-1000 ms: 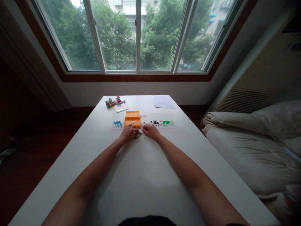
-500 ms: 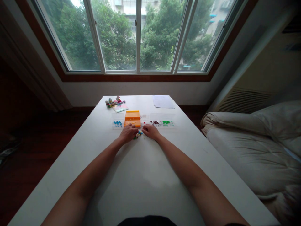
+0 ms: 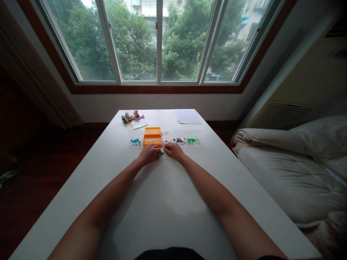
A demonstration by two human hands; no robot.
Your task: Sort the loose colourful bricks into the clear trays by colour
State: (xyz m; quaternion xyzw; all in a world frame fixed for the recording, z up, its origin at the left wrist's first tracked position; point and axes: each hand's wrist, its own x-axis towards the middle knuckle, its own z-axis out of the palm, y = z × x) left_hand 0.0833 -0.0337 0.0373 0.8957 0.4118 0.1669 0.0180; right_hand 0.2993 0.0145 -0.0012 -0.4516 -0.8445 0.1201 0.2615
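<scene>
Both my hands rest on the white table [image 3: 162,202], fingers curled around a small multicoloured brick piece [image 3: 162,152] that shows between them. My left hand [image 3: 148,154] is closed over most of the piece. My right hand [image 3: 174,151] pinches its right end. Just beyond the fingers lies an orange tray [image 3: 152,136]. To the tray's left are blue pieces [image 3: 135,142]; to its right are dark pieces [image 3: 179,140] and green pieces [image 3: 192,140], all in clear trays.
At the table's far left stand small colourful figures [image 3: 132,117] and a printed card [image 3: 138,124]. A sheet of white paper [image 3: 188,116] lies at the far right. A bed with pale bedding [image 3: 295,159] is to the right, and a wide window is ahead.
My left hand has slid a little to the right over the small brick piece, so less of it shows. My right hand stays put.
</scene>
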